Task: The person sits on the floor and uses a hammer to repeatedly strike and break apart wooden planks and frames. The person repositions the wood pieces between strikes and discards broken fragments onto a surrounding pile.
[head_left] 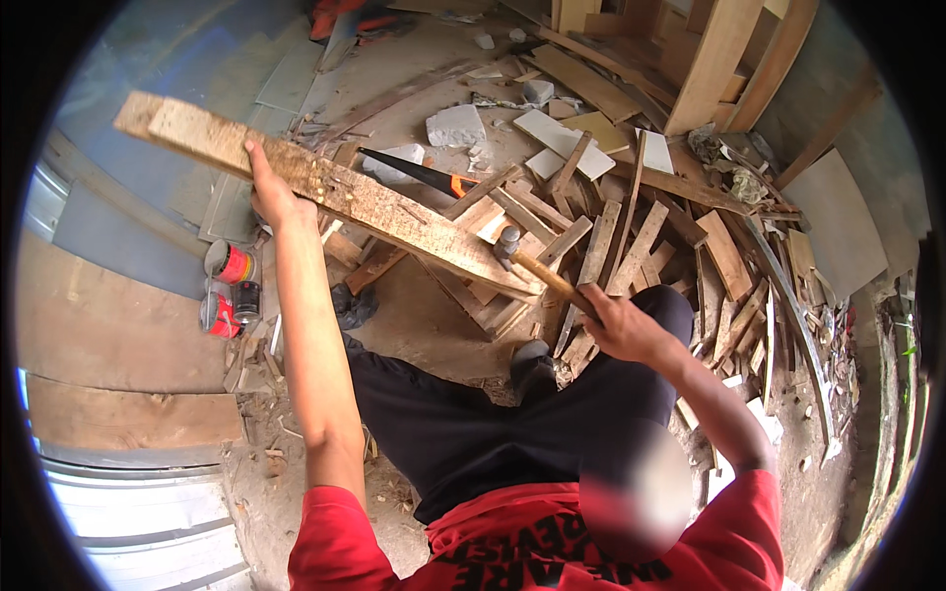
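Note:
A long, rough wooden plank [394,219] slants across in front of me, from the upper left down toward the middle. My left hand [278,197] is closed on its edge, left of the plank's middle. A hammer [548,276] with a wooden handle and a grey metal head is gripped in my right hand [623,327]. Its head lies at the plank's near right end; whether it touches the wood I cannot tell. A nail-like thin piece shows on the plank's face, too small to make out surely.
A heap of wood offcuts [645,246] spreads beyond and right of my legs. A handsaw [419,171] with an orange and black handle lies behind the plank. Red-labelled cans [229,262] stand at left. White broken blocks [455,127] lie farther off; boards [717,69] lean at the back right.

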Demonstrator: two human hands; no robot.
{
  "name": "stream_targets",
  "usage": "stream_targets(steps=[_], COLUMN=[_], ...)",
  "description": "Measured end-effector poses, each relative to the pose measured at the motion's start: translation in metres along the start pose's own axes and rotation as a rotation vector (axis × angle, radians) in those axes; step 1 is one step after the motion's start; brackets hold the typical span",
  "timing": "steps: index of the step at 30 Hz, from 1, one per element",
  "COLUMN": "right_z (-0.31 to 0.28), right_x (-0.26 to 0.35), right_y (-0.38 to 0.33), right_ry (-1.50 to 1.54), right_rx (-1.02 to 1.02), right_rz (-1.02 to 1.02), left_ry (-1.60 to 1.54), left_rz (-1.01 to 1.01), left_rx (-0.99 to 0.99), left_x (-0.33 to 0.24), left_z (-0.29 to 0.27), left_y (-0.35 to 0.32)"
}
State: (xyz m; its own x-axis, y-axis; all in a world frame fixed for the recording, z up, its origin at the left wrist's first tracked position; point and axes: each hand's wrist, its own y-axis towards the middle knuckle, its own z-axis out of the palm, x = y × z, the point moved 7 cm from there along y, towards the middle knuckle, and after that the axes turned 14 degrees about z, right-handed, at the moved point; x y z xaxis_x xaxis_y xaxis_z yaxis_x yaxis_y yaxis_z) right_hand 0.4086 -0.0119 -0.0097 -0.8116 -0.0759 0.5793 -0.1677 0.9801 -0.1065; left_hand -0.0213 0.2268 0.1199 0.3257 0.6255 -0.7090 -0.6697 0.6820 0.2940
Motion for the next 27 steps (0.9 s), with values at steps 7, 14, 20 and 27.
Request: stream_targets(steps=[7,14,20,27], right_z=[0.048,0.081,0.104,0.092], right_x=[0.012,-0.001,-0.01,-0.003], right_y=[0.021,0.039,0.041,0.041], right_ry=[0.191,0.283,0.344,0.367], right_rx=[-0.096,-0.085,-0.062,-0.053], right_rz=[-0.084,0.133,0.304,0.29], left_ry=[0.062,0.091,0.09,0.06], left_rz=[0.167,0.295,0.323,0.31], left_rx=[0.025,0.134,0.14,0.213], left_x=[-0.038,-0.035,-0.015,-0.018], left_z=[0.048,0.098,0.105,0.106], left_y=[0.001,-0.008,-0.003,-0.005])
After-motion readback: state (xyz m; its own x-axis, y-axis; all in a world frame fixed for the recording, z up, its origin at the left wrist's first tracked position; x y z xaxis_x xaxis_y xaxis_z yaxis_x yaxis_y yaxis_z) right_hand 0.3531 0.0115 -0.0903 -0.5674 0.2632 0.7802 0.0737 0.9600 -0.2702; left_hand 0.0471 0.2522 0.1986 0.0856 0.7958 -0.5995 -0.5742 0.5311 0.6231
